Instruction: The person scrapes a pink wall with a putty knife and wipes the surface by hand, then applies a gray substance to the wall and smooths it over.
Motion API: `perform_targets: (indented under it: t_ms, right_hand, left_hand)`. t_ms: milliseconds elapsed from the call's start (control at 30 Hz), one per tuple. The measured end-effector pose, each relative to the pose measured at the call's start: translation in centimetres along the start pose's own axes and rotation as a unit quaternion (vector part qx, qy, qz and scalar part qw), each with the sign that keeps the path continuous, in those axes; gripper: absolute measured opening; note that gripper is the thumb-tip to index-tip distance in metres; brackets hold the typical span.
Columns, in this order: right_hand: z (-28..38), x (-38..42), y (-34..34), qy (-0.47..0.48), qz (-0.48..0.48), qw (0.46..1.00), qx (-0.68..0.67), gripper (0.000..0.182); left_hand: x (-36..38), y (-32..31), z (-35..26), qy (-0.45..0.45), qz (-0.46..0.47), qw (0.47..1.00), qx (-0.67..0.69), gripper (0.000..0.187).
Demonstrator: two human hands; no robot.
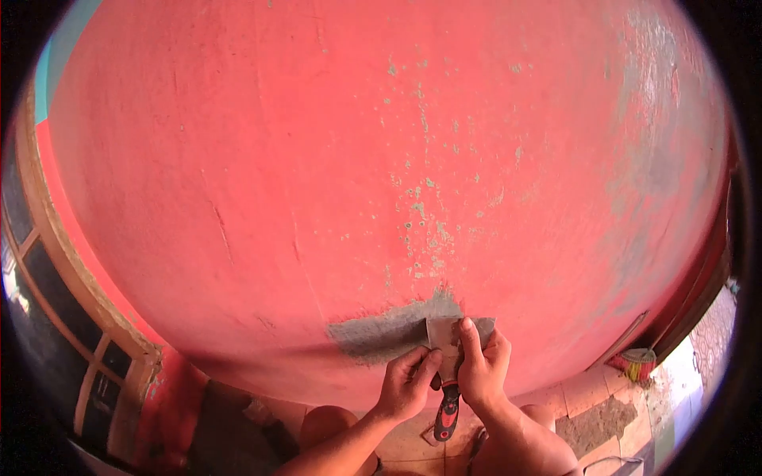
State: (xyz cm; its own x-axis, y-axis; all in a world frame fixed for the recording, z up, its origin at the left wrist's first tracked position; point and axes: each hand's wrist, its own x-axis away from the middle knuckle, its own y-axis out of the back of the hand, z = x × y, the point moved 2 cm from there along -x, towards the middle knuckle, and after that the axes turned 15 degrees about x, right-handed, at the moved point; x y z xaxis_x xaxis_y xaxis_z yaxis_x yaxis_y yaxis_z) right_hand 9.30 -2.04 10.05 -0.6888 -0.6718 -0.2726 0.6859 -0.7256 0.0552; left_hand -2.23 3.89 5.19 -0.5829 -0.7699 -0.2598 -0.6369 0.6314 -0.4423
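A putty knife point(444, 336) with a wide metal blade and a black-and-red handle is held upright, handle down, close to the red wall point(317, 206). My right hand point(482, 369) grips the blade from the right, its thumb lying on the metal face. From the left, my left hand point(407, 386) is closed with thumb and fingers pinched at the blade's lower left edge; its fingertips are partly hidden. Just behind and left of the blade, a rough grey bare patch point(377, 335) interrupts the paint.
Small chipped spots point(421, 208) run up the wall above the patch. A wood-framed window point(63, 297) is at left. On the tiled floor at right are a broom head point(637, 363) and a patch of grey debris point(597, 425). My knees flank my forearms.
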Motion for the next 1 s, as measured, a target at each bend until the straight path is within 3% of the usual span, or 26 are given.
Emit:
perform_targets:
  t_ms: [133, 233, 333, 433, 700, 833, 1000]
  right_hand:
    - [-0.1, 0.1, 0.0, 0.003, 0.000, 1.000, -0.003, 0.032]
    - [0.8, 0.2, 0.2, -0.047, 0.024, 0.998, -0.029, 0.030]
    - [-0.2, -0.1, 0.1, -0.013, 0.018, 1.000, -0.018, 0.030]
    - [1.7, 0.2, 0.5, -0.055, 0.062, 0.996, -0.036, 0.031]
    - [0.1, 0.0, 0.0, -0.021, 0.006, 1.000, -0.005, 0.030]
    - [0.7, -0.3, -0.1, -0.024, 0.000, 1.000, -0.017, 0.030]
    - [0.4, 0.0, 0.0, -0.043, 0.011, 0.999, 0.006, 0.029]
  left_hand:
    - [0.1, 0.1, -0.1, 0.003, 0.005, 1.000, -0.006, 0.031]
    - [0.1, 0.3, -0.1, 0.008, 0.003, 1.000, -0.022, 0.032]
    - [0.0, 0.1, -0.4, 0.008, -0.006, 1.000, 0.006, 0.031]
    - [-1.1, 0.5, -1.1, 0.015, -0.016, 0.999, 0.041, 0.029]
    - [-1.9, -1.0, -3.5, -0.036, -0.027, 0.999, -0.011, 0.032]
    - [-2.4, 0.5, -1.7, -0.080, -0.017, 0.995, -0.056, 0.033]
    - [-1.8, -0.2, -1.4, -0.043, -0.036, 0.998, -0.020, 0.036]
